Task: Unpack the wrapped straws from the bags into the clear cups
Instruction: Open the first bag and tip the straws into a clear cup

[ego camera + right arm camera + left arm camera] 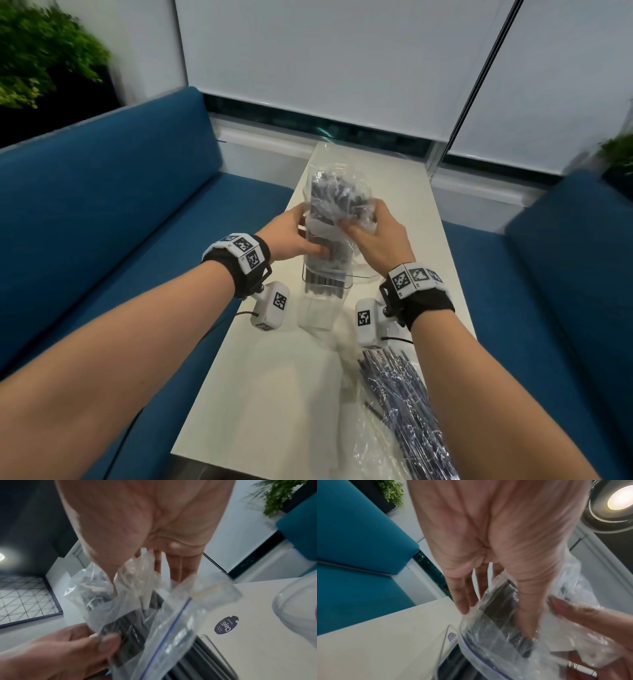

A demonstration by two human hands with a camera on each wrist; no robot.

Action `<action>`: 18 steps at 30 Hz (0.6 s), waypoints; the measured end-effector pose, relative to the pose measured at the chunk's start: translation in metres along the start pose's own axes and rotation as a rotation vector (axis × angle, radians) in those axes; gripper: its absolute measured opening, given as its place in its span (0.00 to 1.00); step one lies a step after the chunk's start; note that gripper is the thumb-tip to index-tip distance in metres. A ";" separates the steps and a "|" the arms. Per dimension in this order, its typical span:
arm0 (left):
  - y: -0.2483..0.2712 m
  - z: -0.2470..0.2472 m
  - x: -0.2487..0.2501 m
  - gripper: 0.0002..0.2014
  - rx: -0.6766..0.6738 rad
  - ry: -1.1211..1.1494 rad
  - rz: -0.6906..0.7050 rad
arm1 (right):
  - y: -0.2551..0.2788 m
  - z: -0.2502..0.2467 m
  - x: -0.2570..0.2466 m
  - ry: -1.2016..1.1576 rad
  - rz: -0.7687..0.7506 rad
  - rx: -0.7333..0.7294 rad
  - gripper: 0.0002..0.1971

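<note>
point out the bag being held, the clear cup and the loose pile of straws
bag [330, 192], head view, crumpled upper part
clear cup [317, 308], head view, lower wall
loose pile of straws [400, 394], head view, middle of the bundle

Both bare forearms reach forward, each wrist wrapped in a black band carrying white marker blocks. The left hand [291, 236] curls round a crinkled clear plastic bag of dark wrapped straws [334, 205], thumb pressed against its front. The right hand [378, 236] pinches the bag's loose plastic just beside it.
</note>
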State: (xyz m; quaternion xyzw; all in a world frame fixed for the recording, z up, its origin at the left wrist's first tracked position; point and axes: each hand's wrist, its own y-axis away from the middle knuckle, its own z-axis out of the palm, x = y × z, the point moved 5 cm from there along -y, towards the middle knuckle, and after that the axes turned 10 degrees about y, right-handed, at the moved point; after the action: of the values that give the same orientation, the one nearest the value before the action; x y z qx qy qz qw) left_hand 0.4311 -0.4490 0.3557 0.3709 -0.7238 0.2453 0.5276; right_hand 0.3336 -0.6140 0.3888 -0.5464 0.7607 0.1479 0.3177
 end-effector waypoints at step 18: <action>0.045 -0.023 0.079 0.31 0.239 -0.013 0.331 | 0.041 -0.065 -0.043 0.029 -0.129 0.156 0.24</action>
State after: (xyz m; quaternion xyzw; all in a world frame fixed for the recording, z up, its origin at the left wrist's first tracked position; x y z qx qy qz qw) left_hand 0.3959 -0.4266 0.4392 0.3082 -0.7441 0.4103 0.4278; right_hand 0.2831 -0.6043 0.4606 -0.5699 0.7377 0.0595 0.3572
